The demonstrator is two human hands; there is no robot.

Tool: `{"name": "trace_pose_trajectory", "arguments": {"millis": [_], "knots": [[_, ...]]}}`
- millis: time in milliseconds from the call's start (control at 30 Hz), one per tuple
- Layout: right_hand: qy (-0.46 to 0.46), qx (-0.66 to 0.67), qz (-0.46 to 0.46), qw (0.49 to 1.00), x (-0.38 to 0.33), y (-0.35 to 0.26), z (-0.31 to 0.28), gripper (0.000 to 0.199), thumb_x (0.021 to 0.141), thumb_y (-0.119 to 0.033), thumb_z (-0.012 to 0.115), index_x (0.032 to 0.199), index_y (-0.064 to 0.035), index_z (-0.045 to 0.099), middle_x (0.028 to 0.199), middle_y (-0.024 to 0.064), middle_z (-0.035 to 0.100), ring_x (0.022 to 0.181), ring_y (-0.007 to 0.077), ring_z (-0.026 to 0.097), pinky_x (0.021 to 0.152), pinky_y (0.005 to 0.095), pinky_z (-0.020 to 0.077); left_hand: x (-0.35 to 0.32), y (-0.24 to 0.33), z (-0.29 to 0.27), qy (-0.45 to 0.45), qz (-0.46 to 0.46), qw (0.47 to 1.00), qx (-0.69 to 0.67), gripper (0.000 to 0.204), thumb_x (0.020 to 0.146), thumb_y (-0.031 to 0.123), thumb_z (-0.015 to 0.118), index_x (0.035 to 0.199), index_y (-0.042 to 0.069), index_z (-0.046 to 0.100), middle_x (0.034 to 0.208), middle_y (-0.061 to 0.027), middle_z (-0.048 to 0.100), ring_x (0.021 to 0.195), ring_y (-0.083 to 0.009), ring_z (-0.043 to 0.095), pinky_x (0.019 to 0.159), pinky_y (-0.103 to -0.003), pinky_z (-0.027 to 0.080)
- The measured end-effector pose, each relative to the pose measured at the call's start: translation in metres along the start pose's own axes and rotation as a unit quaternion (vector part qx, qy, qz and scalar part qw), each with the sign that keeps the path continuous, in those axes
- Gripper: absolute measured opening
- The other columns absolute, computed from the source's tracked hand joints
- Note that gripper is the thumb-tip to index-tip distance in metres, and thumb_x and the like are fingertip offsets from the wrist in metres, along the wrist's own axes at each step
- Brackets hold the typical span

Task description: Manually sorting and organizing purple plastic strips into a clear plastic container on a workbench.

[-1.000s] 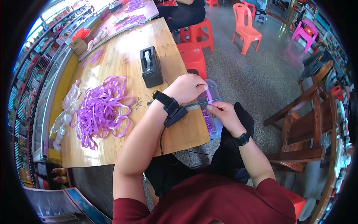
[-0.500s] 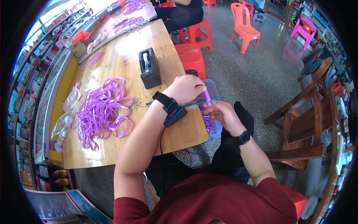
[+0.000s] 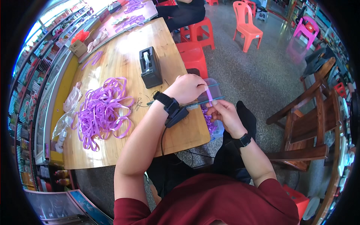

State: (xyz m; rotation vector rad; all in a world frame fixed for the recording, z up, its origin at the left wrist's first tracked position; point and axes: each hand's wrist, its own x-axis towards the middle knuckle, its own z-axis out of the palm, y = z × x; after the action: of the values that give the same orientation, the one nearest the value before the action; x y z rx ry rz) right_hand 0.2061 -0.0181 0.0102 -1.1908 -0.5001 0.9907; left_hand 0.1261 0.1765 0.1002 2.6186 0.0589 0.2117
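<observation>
A short piece of purple ribbon (image 3: 209, 95) is stretched between my two hands, just past the table's right edge. My left hand (image 3: 187, 89) pinches its upper end, and my right hand (image 3: 227, 115) has the lower end between thumb and fingers. Two thin greenish rods (image 3: 217, 85) stick out from the table edge beside the ribbon; how they are fixed is hidden by my left hand. Below, a clear plastic bin (image 3: 217, 132) holds purple pieces (image 3: 209, 122). A tangled heap of purple ribbon (image 3: 103, 112) lies on the table, left of my left forearm.
On the wooden table (image 3: 112, 153) stands a black tape dispenser (image 3: 150, 69). Red stools (image 3: 192, 56) line its right side, and a person (image 3: 187, 15) sits farther back. A wooden chair (image 3: 305, 123) is at the right. A black cable (image 3: 162, 142) hangs from my left wrist device.
My right hand has shifted slightly, its fingers drawn closer together on the ribbon's lower end. My left hand stays nearly in place.
</observation>
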Motion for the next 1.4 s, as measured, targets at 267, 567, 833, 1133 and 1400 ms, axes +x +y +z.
{"name": "trace_pose_trajectory", "arguments": {"millis": [267, 567, 833, 1133, 1400], "knots": [[0.008, -0.057, -0.023, 0.998, -0.001, -0.001, 0.001, 0.022, 0.096, -0.022, 0.063, 0.102, -0.0017, 0.071, 0.080, 0.0032, 0.068, 0.065, 0.0072, 0.057, 0.063, 0.0210, 0.0458, 0.002, 0.004, -0.001, -0.007, -0.015, 1.000, 0.002, 0.024, 0.093, 0.021, 0.059, 0.104, 0.004, 0.071, 0.102, -0.0161, 0.070, 0.097, -0.0344, 0.066, 0.087, -0.040, 0.052], [0.003, -0.052, -0.050, 0.997, -0.006, -0.001, 0.006, 0.023, 0.098, -0.021, 0.059, 0.098, 0.0003, 0.069, 0.079, 0.0055, 0.068, 0.069, 0.0097, 0.060, 0.064, 0.0224, 0.0474, 0.002, 0.002, 0.000, -0.010, -0.005, 1.000, 0.008, 0.024, 0.092, 0.021, 0.058, 0.101, 0.003, 0.071, 0.101, -0.0164, 0.070, 0.095, -0.0355, 0.066, 0.085, -0.042, 0.052], [0.005, -0.020, -0.051, 0.998, -0.012, -0.013, 0.014, 0.021, 0.098, -0.018, 0.058, 0.095, 0.0001, 0.068, 0.078, 0.0056, 0.067, 0.068, 0.0093, 0.060, 0.062, 0.0219, 0.0461, -0.020, 0.046, -0.011, 0.028, -0.127, 0.989, -0.070, 0.024, 0.096, 0.020, 0.054, 0.092, 0.001, 0.069, 0.080, -0.0125, 0.069, 0.066, -0.0254, 0.066, 0.062, -0.038, 0.053], [0.012, -0.004, -0.042, 0.999, -0.013, -0.017, 0.017, 0.020, 0.098, -0.019, 0.059, 0.094, -0.0016, 0.068, 0.076, 0.0040, 0.067, 0.065, 0.0092, 0.061, 0.059, 0.0213, 0.0463, -0.033, 0.038, 0.003, -0.158, -0.282, 0.755, -0.571, 0.025, 0.100, 0.023, 0.050, 0.096, 0.001, 0.062, 0.075, -0.0069, 0.066, 0.057, -0.0145, 0.063, 0.048, -0.025, 0.049], [0.007, -0.155, -0.090, 0.984, -0.010, -0.081, 0.014, 0.028, 0.098, -0.026, 0.059, 0.098, -0.0001, 0.069, 0.075, 0.0038, 0.066, 0.059, 0.0073, 0.058, 0.055, 0.0198, 0.0446, -0.036, 0.042, 0.009, -0.141, -0.272, 0.728, -0.613, 0.019, 0.098, 0.020, 0.053, 0.101, 0.002, 0.060, 0.074, -0.0055, 0.064, 0.058, -0.0145, 0.062, 0.048, -0.025, 0.048]]}}
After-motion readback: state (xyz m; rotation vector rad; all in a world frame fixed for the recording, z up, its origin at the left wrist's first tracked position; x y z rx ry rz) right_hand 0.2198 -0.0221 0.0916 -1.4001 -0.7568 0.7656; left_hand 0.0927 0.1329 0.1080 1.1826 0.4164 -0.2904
